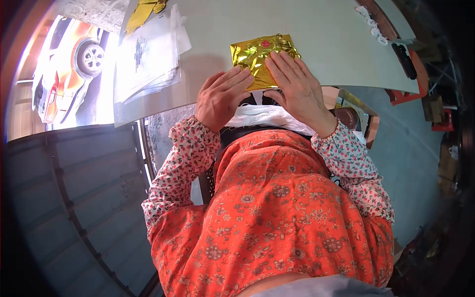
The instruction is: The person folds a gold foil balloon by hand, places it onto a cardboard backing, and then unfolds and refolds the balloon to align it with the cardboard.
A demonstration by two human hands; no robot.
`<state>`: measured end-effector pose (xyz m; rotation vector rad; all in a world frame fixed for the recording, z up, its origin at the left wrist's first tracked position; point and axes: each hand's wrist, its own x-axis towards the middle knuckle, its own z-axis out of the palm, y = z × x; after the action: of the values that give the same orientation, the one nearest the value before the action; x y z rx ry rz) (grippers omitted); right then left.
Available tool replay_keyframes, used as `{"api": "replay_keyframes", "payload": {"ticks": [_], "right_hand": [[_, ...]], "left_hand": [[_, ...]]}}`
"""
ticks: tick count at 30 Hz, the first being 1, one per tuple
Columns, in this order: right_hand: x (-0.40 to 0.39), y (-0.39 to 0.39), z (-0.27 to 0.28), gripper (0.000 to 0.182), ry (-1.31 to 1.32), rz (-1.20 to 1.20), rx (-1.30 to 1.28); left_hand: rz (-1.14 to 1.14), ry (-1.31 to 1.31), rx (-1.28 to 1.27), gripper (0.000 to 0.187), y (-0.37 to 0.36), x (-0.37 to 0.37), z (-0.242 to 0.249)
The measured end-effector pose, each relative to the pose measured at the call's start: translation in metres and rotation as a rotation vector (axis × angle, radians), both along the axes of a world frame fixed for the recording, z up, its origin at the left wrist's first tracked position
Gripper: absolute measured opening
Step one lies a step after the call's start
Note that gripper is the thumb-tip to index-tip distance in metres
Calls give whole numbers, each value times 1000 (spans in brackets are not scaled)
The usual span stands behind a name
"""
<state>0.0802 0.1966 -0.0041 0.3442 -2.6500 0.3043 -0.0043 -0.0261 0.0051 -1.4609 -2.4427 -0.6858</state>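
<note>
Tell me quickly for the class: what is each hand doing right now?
Left hand: open, palm down, fingertips on the shiny gold foil piece.
Right hand: open, palm down, fingers extended over the same foil.

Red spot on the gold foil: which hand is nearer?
Right. Right hand: fingertips just below-right of the red spot. Left hand: farther off, at the gold foil sheet's lower left.

head cam, from wearer's head, looking fwd & down over lap, hands & table
</note>
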Motion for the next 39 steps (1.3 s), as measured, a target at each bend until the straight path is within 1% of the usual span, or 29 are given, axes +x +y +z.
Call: {"api": "replay_keyframes", "payload": {"ticks": [3, 6, 9, 12, 15, 17, 18, 20, 21, 23, 24, 25, 26, 28, 29, 32, 34, 36, 38, 39], "right_hand": [[0, 1, -3, 70, 1, 3, 1], [1, 1, -3, 70, 4, -1, 4], [2, 1, -3, 70, 6, -6, 1], [2, 0, -2, 68, 18, -2, -50], [0, 0, -4, 63, 56, 20, -136], [-1, 1, -6, 58, 105, 34, -184], [2, 2, -3, 53, 38, 20, -291], [6, 4, 9, 45, -93, -3, -506], [8, 7, 20, 43, -272, 0, -673], [13, 12, 41, 38, -646, 3, -998], [18, 13, 44, 38, -637, 86, -1257], [26, 14, 47, 38, -617, 173, -1516], [32, 14, 51, 39, -585, 267, -1771], [40, 14, 56, 40, -560, 256, -1839], [42, 14, 53, 40, -567, 258, -1859], [45, 8, 39, 39, -610, 238, -1859], [44, 1, 29, 38, -601, 219, -1828], [46, -7, 26, 37, -545, 206, -1790], [53, -12, 34, 36, -532, 206, -1721], [56, -13, 34, 36, -516, 200, -1665]], "left_hand": [[-41, 48, -48, 36, 0, -4, 6], [-95, 95, -40, 36, -3, -13, 4], [-152, 195, -14, 29, -2, -22, 2], [-230, 297, 82, 18, 3, -27, 3], [-202, 344, 223, 9, 16, -25, 15], [-146, 303, 211, 13, 26, -22, 27], [-116, 281, 207, 15, 30, -21, 33], [-141, 293, 223, 11, 39, -24, 46], [-151, 301, 230, 11, 43, -24, 56], [-12, -253, 442, 17, 49, -15, 89], [53, -532, 540, 20, 51, -12, 99], [-125, -389, 646, 35, 45, -35, 91], [-95, -624, 751, 40, 40, -31, 86], [-23, -1110, 935, 52, 28, -5, 80], [-224, -1395, 992, 62, 26, -2, 57], [-589, -1908, 1103, 54, 24, 34, 18], [-436, -1576, 878, 46, 22, 53, 17], [-329, -1541, 859, 38, 23, 64, 20], [-260, -1814, 1035, 31, 24, 68, 24], [-309, -1484, 932, 28, 23, 68, 19]]}}
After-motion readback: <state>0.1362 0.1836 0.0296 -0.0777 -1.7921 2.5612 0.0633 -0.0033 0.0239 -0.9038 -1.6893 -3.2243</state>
